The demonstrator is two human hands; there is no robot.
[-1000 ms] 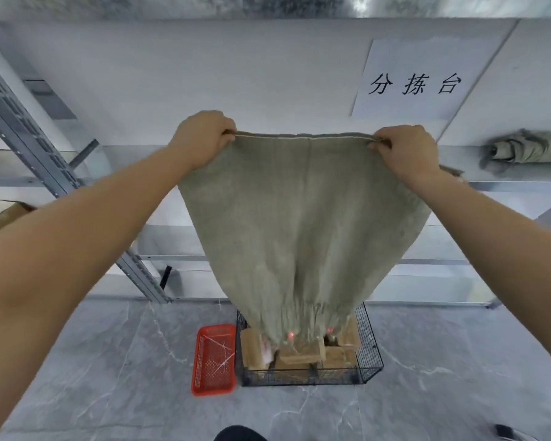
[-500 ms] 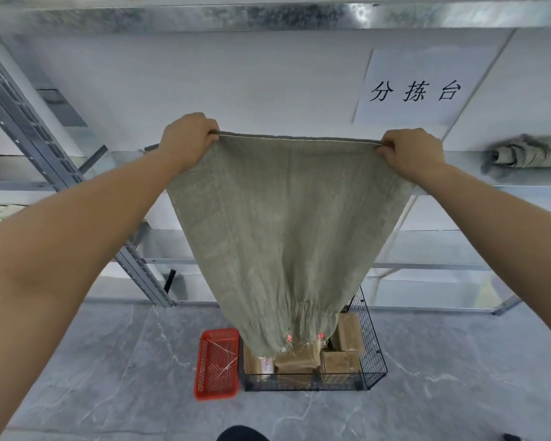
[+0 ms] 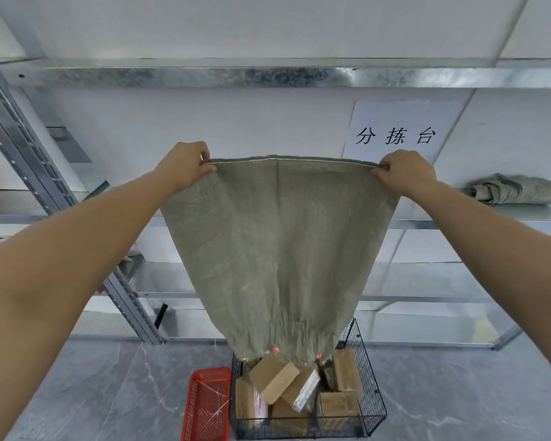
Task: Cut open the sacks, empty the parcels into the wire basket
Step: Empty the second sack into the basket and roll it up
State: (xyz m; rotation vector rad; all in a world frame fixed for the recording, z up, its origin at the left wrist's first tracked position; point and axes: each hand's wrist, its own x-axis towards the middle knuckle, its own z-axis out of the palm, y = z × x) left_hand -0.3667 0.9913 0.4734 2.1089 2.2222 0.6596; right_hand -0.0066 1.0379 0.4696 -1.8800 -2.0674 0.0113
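Sack [image 3: 277,249] mouth over wire basket [image 3: 373,396] rim

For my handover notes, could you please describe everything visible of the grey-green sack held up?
The sack is grey-green woven cloth, hanging upside down. Its stitched seam is stretched taut between the left hand and right hand, which grip its upper corners. It narrows to a gathered mouth with two red marks above the wire basket and its cardboard parcels.

Light is bright, even and diffuse, casting only faint shadows. A mottled sheen runs along the metal shelf beam [image 3: 204,76]. Wide-angle distortion slants the shelf upright [image 3: 29,160] at the left edge. The sack [image 3: 277,249] looks slightly soft.
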